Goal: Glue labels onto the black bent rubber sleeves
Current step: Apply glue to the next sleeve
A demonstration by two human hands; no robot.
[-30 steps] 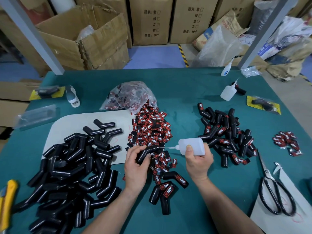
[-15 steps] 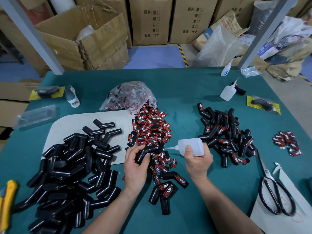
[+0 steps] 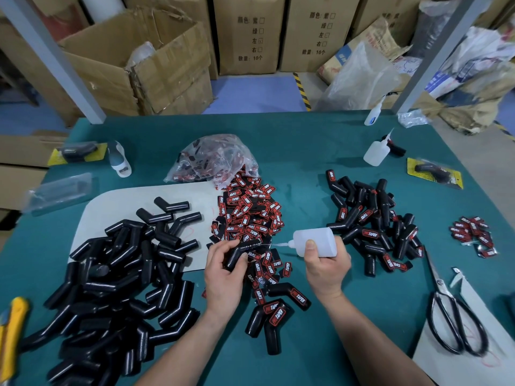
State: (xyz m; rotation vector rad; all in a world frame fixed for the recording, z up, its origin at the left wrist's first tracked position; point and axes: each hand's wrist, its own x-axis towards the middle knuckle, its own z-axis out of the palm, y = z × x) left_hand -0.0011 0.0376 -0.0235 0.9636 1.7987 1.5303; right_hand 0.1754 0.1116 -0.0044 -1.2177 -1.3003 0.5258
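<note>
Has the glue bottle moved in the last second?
No. The glue bottle sits at the same spot beside the pile of labelled sleeves.

A table [image 3: 306, 135] covered in teal filled the lower frame; beyond its far edge lay a blue floor [image 3: 245, 93] with a yellow-and-black hazard stripe [image 3: 302, 90]; a grey post [image 3: 58, 59] slanted at upper left, another post [image 3: 439, 51] at upper right; an open cardboard box [image 3: 167, 65] stood upper left; printed cartons [image 3: 250, 37] lined the top; light was even.
</note>
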